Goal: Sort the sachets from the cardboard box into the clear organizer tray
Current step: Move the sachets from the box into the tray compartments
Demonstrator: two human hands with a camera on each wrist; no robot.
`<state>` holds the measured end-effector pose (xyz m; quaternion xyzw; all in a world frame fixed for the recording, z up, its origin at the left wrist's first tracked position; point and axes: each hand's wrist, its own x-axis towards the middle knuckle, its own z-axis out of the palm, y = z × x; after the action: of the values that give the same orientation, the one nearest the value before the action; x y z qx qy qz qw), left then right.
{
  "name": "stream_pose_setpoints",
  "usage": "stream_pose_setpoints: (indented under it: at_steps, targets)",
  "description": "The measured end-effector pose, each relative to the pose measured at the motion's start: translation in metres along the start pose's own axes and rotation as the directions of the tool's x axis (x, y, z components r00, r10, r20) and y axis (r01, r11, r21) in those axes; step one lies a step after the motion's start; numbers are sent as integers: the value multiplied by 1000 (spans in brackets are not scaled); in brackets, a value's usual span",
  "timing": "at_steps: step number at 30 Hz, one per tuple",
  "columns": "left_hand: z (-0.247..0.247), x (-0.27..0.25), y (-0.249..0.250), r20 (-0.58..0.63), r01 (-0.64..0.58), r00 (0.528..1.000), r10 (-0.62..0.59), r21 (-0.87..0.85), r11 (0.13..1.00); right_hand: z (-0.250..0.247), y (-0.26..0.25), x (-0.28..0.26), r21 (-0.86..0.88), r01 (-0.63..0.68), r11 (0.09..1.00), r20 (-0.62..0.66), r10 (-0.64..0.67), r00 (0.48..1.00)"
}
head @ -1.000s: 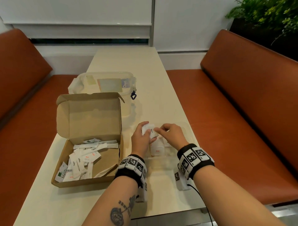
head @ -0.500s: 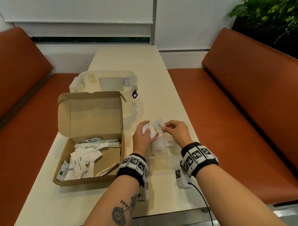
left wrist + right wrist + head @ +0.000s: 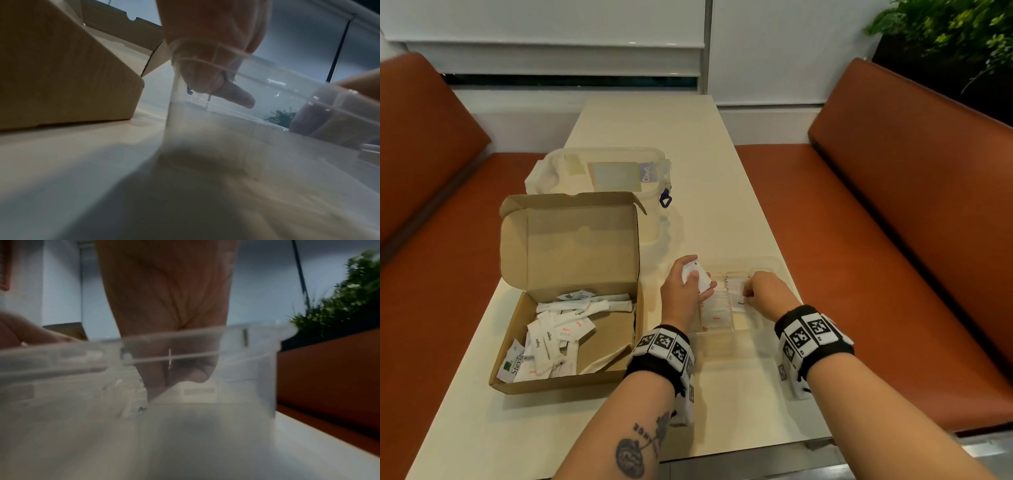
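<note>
Mid-sort, deep in the placing step. Right hand (image 3: 765, 291) down inside the clear organizer tray (image 3: 774, 265), fingertips pinched on a white sachet (image 3: 738, 299) and tucking it into a middle compartment (black print on it, too small to read properly). From the right wrist view, thumb and fingers (image 3: 158, 376) closed on the sachet's thin top edge, seen through the tray's near wall, so not released yet. Left hand (image 3: 686, 291) parked at the tray's left end, curled round a small bunch of white sachets (image 3: 697, 277) held up above the rim, thumb across the front; exact count impossible to tell. Left wrist view mostly just blurry plastic and knuckles, not much help. Already a red-printed sachet (image 3: 717, 313) lying in the compartment just beside the one being filled, so sorting by type looks well underway. Plenty left though: cardboard box (image 3: 566, 298) standing open on the table (image 3: 722, 171) to the left of the tray, with a loose heap of sugar sticks and a Stevia packet (image 3: 513, 365) inside. Probably next: let go of the pinched sachet once it sits flat, then pull the next one from the left-hand bunch, check the print, and match it to the right slot. Calls for a light fingertip pinch and a clean peel-off, since thin slippery packets tend to come away two at a time.
</note>
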<state>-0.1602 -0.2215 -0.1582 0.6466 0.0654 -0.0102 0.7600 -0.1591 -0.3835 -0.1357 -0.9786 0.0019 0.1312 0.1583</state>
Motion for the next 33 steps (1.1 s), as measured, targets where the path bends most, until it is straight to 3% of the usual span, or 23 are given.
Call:
stream_pose_setpoints:
  at_steps: [4,10,28,33]
  targets:
    - [0,0,1,0,-2,1000,2,9,1000,5,1,3,-33,18,999,-25,-19,1000]
    - [1,1,2,-3,9,1000,-9,14,1000,18,4,-2,34,77,996,-207,-68,976]
    - [0,2,1,21,18,1000,-18,-10,1000,26,6,2,10,18,1000,-234,-15,972]
    - [-1,2,1,32,21,999,-20,-32,999,15,-7,1,230,82,970,-383,13,924]
